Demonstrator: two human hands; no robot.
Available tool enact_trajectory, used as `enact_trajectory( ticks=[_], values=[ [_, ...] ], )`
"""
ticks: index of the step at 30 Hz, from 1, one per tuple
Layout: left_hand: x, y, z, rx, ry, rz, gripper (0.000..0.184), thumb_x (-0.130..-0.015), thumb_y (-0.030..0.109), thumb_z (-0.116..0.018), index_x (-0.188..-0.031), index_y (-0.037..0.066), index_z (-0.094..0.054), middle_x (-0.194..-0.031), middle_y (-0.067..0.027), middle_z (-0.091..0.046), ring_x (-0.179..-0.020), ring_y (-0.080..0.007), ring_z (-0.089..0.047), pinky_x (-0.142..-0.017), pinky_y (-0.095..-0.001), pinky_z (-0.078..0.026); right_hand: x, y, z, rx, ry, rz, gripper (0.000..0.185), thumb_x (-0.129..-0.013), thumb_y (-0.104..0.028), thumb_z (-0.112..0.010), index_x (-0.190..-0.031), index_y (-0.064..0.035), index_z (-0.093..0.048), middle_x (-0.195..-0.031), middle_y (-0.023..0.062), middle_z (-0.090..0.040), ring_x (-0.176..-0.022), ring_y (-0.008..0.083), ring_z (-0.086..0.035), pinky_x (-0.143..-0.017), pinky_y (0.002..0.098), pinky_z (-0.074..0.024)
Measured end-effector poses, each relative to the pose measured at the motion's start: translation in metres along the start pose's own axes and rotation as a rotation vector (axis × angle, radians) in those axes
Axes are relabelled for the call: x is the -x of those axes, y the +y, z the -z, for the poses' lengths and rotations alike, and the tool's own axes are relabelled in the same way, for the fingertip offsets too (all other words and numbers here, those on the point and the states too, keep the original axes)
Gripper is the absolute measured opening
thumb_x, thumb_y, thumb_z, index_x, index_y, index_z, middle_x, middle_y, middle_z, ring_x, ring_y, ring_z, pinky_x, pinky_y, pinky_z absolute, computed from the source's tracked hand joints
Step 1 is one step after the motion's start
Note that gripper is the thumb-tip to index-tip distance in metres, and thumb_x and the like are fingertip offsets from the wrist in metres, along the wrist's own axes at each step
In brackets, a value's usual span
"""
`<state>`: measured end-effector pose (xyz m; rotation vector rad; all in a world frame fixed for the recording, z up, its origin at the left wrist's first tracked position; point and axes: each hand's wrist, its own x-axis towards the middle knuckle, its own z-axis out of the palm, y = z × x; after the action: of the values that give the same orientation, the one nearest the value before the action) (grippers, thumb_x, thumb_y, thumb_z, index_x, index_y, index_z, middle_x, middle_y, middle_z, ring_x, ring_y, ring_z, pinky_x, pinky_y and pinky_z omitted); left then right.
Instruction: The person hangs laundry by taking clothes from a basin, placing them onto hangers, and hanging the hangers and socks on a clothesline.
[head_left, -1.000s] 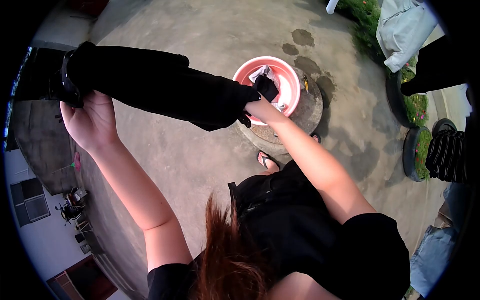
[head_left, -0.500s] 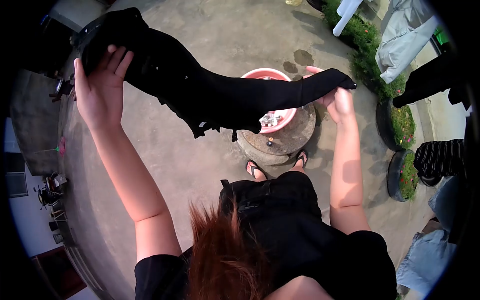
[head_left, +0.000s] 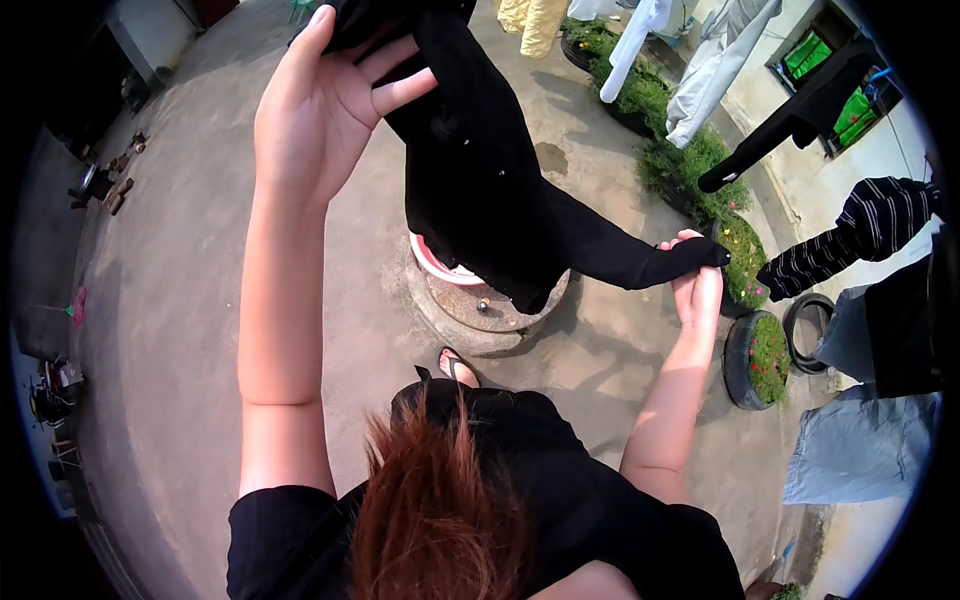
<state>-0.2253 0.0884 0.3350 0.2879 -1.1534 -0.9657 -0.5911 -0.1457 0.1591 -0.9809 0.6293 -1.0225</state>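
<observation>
A black long-sleeved shirt (head_left: pixel 490 170) with small shiny buttons hangs stretched between my hands, slanting down from upper left to right. My left hand (head_left: pixel 320 130), raised high, has its fingers tucked into the upper part of the shirt, some of them hidden in the cloth. At the other end my right hand (head_left: pixel 697 290) grips the sleeve near its cuff. Behind the cloth, a pink basin (head_left: pixel 440 262) shows only part of its rim; it sits on a round stone slab (head_left: pixel 470 330).
Laundry hangs along the right: a pale grey garment (head_left: pixel 715 75), a striped black garment (head_left: pixel 860 235) and light blue denim (head_left: pixel 850 450). Tyre planters (head_left: pixel 742 365) with flowers line that side. A small dark object (head_left: pixel 483 306) lies on the slab. Concrete ground (head_left: pixel 170 300) surrounds me.
My left hand has risen and moved right, lifting its end of the shirt. My right hand has gone lower and slightly right with the cuff. The view has turned toward the hanging laundry.
</observation>
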Motion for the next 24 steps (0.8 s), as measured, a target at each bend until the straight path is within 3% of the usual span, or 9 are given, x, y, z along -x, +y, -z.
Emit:
enact_trajectory(
  ticks=[3,5,7,9,11,13,16,19,24],
  values=[
    [-0.004,-0.046,-0.066,-0.173,0.258,0.006,0.045,-0.1,0.027,-0.032,-0.13,-0.005,-0.045,-0.13,-0.0202,-0.05,-0.12,-0.0373,-0.049,-0.099,-0.0501,-0.044,0.065,-0.02,0.021,0.314,0.012,-0.097,0.02,-0.092,-0.014,-0.05,-0.107,-0.0038,-0.058,-0.102,0.0069,-0.061,-0.094,0.0175,-0.061,-0.082,0.0313,-0.0506],
    [-0.003,-0.078,-0.102,-0.082,0.189,0.07,0.045,-0.1,0.027,-0.033,-0.13,-0.005,-0.044,-0.131,-0.021,-0.049,-0.121,-0.0398,-0.047,-0.101,-0.054,-0.041,0.111,-0.021,0.022,0.49,0.075,-0.09,0.031,-0.083,0.003,-0.044,-0.11,-0.003,-0.059,-0.104,0.0075,-0.061,-0.097,0.0161,-0.06,-0.085,0.0289,-0.0479],
    [0.004,-0.107,-0.143,-0.003,0.145,0.127,0.047,-0.1,0.027,-0.033,-0.131,-0.008,-0.041,-0.132,-0.0222,-0.048,-0.122,-0.0416,-0.045,-0.102,-0.0553,-0.04,0.154,-0.015,0.032,0.725,-0.094,0.003,0.051,-0.076,0.006,-0.044,-0.126,-0.002,-0.05,-0.125,0.0128,-0.052,-0.122,0.0224,-0.047,-0.104,0.0351,-0.0349],
    [0.016,-0.132,-0.182,0.043,0.125,0.117,0.048,-0.1,0.027,-0.034,-0.131,-0.008,-0.04,-0.132,-0.0223,-0.048,-0.122,-0.0427,-0.045,-0.102,-0.0558,-0.04,0.199,-0.018,0.013,0.887,-0.07,-0.004,0.067,-0.081,-0.018,-0.064,-0.14,-0.0044,-0.035,-0.14,0.0185,-0.037,-0.132,0.0308,-0.036,-0.107,0.04,-0.0305],
    [0.028,-0.145,-0.214,0.095,0.1,0.166,0.049,-0.1,0.028,-0.035,-0.132,-0.009,-0.04,-0.132,-0.0223,-0.047,-0.123,-0.0432,-0.044,-0.101,-0.0559,-0.04,0.231,-0.016,-0.009,0.992,-0.004,0.143,0.08,-0.077,-0.036,-0.073,-0.141,-0.0089,-0.034,-0.137,0.02,-0.04,-0.13,0.0345,-0.037,-0.106,0.0413,-0.0321],
    [0.038,-0.153,-0.241,0.129,0.068,0.207,0.05,-0.1,0.029,-0.036,-0.132,-0.009,-0.04,-0.132,-0.0218,-0.048,-0.123,-0.0435,-0.044,-0.101,-0.0557,-0.04,0.24,-0.001,-0.014,0.99,0.191,0.313,0.052,-0.081,-0.029,-0.071,-0.123,-0.0034,-0.053,-0.115,0.021,-0.056,-0.109,0.0322,-0.055,-0.092,0.0393,-0.0436],
    [0.047,-0.153,-0.257,0.121,0.053,0.228,0.053,-0.1,0.032,-0.036,-0.133,-0.009,-0.037,-0.136,-0.0241,-0.041,-0.125,-0.0442,-0.041,-0.101,-0.0558,-0.04,0.26,-0.028,-0.011,0.926,0.361,0.325,0.02,-0.087,-0.012,-0.064,-0.079,0.0051,-0.059,-0.067,0.013,-0.052,-0.061,0.0144,-0.049,-0.058,0.0299,-0.0421],
    [0.049,-0.153,-0.238,0.073,0.127,0.162,0.049,-0.099,0.031,-0.041,-0.13,-0.008,-0.041,-0.129,-0.0236,-0.047,-0.119,-0.0404,-0.049,-0.097,-0.0508,-0.046,0.274,-0.044,0.022,0.335,0.288,0.195,0.019,-0.094,-0.015,-0.056,-0.093,0.0022,-0.062,-0.082,0.0028,-0.062,-0.073,0.0068,-0.052,-0.069,0.0247,-0.0442],
    [0.067,-0.18,-0.192,0.221,0.266,0.504,0.037,-0.096,0.024,-0.049,-0.115,-0.007,-0.049,-0.121,-0.0223,-0.053,-0.11,-0.0323,-0.056,-0.099,-0.0474,-0.045,0.305,-0.098,0.007,0.096,0.229,0.213,0.021,-0.095,-0.016,-0.052,-0.102,0.0013,-0.062,-0.096,0.0033,-0.065,-0.088,0.0083,-0.059,-0.081,0.0237,-0.0461]
  ],
)
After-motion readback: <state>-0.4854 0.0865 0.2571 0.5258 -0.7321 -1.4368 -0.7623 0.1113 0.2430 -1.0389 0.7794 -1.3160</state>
